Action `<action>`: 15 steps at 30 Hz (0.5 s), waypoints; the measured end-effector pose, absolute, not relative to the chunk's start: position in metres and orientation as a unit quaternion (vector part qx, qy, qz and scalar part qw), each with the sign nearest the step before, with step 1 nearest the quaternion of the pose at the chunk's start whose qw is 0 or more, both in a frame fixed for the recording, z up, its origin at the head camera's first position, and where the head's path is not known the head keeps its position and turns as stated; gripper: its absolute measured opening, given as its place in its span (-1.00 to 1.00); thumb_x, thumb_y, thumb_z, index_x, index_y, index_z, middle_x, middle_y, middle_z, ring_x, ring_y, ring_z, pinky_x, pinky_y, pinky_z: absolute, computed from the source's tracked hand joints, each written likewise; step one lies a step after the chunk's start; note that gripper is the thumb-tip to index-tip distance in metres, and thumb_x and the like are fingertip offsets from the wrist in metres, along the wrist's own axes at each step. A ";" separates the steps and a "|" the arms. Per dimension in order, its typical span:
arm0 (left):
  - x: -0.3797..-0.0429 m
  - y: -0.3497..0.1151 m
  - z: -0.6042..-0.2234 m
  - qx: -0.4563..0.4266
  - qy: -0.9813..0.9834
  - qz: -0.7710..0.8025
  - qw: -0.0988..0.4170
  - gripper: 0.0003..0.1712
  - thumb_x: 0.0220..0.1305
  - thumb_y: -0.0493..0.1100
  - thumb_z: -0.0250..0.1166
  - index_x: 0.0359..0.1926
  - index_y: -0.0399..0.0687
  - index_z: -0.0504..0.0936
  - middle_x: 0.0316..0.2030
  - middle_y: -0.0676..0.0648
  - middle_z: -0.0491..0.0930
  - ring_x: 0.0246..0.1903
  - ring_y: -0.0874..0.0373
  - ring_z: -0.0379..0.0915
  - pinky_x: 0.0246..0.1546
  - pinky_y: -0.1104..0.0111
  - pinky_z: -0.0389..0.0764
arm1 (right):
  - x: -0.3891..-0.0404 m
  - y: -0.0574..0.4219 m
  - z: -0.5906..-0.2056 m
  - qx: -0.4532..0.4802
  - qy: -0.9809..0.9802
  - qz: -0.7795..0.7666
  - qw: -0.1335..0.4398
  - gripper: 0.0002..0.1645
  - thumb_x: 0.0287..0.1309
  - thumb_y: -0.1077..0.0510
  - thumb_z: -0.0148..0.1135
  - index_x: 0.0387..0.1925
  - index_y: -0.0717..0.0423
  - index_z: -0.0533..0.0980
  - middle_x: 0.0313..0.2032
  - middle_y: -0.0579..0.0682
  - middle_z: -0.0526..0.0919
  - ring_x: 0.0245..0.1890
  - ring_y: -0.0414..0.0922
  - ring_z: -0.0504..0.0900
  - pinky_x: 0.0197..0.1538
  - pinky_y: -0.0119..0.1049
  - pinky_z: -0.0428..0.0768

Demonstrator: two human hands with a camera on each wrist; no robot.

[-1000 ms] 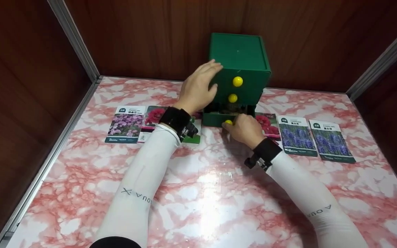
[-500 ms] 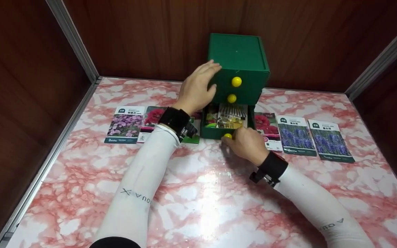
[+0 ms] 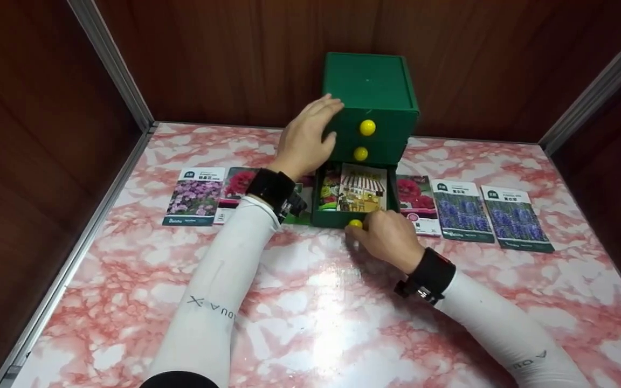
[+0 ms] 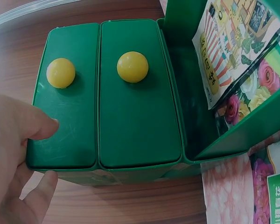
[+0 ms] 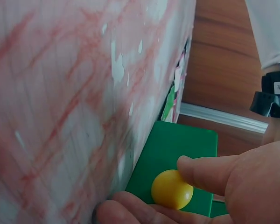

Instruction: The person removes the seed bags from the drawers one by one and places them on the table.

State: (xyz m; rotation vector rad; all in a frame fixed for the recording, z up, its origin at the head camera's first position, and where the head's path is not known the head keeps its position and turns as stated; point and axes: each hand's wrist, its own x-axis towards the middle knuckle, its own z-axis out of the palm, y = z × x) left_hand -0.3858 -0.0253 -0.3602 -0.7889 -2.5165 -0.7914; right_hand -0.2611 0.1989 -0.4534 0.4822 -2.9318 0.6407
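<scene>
A green cabinet (image 3: 370, 81) with yellow knobs stands at the back of the table. Its bottom drawer (image 3: 328, 219) is pulled out, while the two drawers above it are closed. My right hand (image 3: 391, 237) pinches the bottom drawer's yellow knob (image 5: 171, 189) between thumb and fingers. With extended fingers, my left hand (image 3: 306, 139) rests against the cabinet's upper left side; the left wrist view shows its thumb over the top drawer's front (image 4: 74, 121). Inside the drawer lie a packet with a striped awning picture (image 3: 363, 189) and, partly covered, a packet with flowers (image 4: 267, 79).
To the cabinet's left lie a purple-flower packet (image 3: 194, 196), a red-flower packet (image 3: 239, 186) and a partly hidden green one. On its right are another red-flower packet (image 3: 416, 196) and two lavender packets (image 3: 460, 210). Wooden panels (image 3: 224, 64) close off the back and sides.
My right hand has drawn the bottom drawer out toward me, uncovering the packets inside it. The left hand has stayed against the cabinet, nearly still.
</scene>
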 end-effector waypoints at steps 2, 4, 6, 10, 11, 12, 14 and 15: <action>-0.386 -0.025 -0.361 -0.280 -0.897 -0.282 0.193 -0.38 0.64 -0.22 0.32 0.62 -0.02 0.49 0.63 -0.01 0.40 0.68 0.21 0.11 0.52 0.36 0.39 | -0.260 0.199 -0.454 0.159 -0.963 0.210 0.050 -0.37 0.43 -0.16 0.52 -0.73 -0.02 0.57 -0.79 -0.17 0.44 -0.72 -0.11 0.46 -0.61 -0.19 0.30; -0.386 -0.025 -0.360 -0.280 -0.897 -0.282 0.194 -0.37 0.63 -0.22 0.33 0.62 -0.02 0.49 0.63 -0.01 0.40 0.68 0.22 0.11 0.53 0.37 0.37 | -0.258 0.198 -0.454 0.160 -0.963 0.209 0.051 -0.37 0.43 -0.17 0.51 -0.72 -0.02 0.57 -0.78 -0.17 0.44 -0.72 -0.11 0.47 -0.62 -0.20 0.31; -0.386 -0.025 -0.360 -0.279 -0.897 -0.280 0.196 -0.38 0.62 -0.22 0.33 0.61 -0.03 0.50 0.62 0.00 0.41 0.68 0.22 0.11 0.54 0.38 0.35 | -0.257 0.198 -0.455 0.164 -0.963 0.206 0.055 -0.36 0.44 -0.18 0.51 -0.72 -0.03 0.56 -0.78 -0.17 0.43 -0.72 -0.12 0.46 -0.62 -0.20 0.30; -0.386 -0.025 -0.360 -0.279 -0.898 -0.276 0.199 -0.38 0.61 -0.22 0.34 0.61 -0.03 0.51 0.61 -0.01 0.43 0.67 0.21 0.13 0.55 0.39 0.33 | -0.254 0.198 -0.456 0.168 -0.963 0.201 0.062 -0.35 0.44 -0.18 0.50 -0.73 -0.04 0.54 -0.78 -0.17 0.41 -0.72 -0.13 0.45 -0.63 -0.22 0.30; -0.387 -0.025 -0.360 -0.279 -0.898 -0.276 0.199 -0.38 0.61 -0.22 0.34 0.61 -0.04 0.51 0.61 -0.01 0.42 0.67 0.21 0.13 0.55 0.38 0.33 | -0.253 0.198 -0.456 0.168 -0.963 0.198 0.065 -0.35 0.44 -0.19 0.51 -0.73 -0.04 0.53 -0.78 -0.18 0.41 -0.72 -0.13 0.45 -0.63 -0.21 0.30; -0.386 -0.025 -0.360 -0.279 -0.898 -0.276 0.199 -0.37 0.61 -0.22 0.34 0.61 -0.04 0.51 0.61 -0.01 0.42 0.67 0.20 0.12 0.54 0.39 0.33 | -0.253 0.198 -0.457 0.169 -0.964 0.196 0.067 -0.34 0.44 -0.19 0.51 -0.73 -0.04 0.53 -0.78 -0.18 0.40 -0.71 -0.13 0.46 -0.63 -0.21 0.31; -0.386 -0.025 -0.361 -0.280 -0.898 -0.276 0.197 -0.36 0.60 -0.23 0.35 0.62 -0.04 0.50 0.62 -0.01 0.40 0.68 0.20 0.10 0.55 0.39 0.33 | -0.252 0.198 -0.458 0.170 -0.963 0.194 0.071 -0.35 0.42 -0.19 0.52 -0.73 -0.04 0.53 -0.78 -0.18 0.40 -0.71 -0.12 0.47 -0.64 -0.20 0.33; -0.386 -0.025 -0.361 -0.281 -0.898 -0.275 0.195 -0.35 0.60 -0.23 0.35 0.62 -0.05 0.49 0.63 -0.02 0.40 0.69 0.20 0.09 0.55 0.39 0.32 | -0.251 0.198 -0.458 0.171 -0.963 0.193 0.074 -0.35 0.42 -0.19 0.53 -0.73 -0.04 0.53 -0.78 -0.18 0.41 -0.70 -0.12 0.48 -0.64 -0.19 0.34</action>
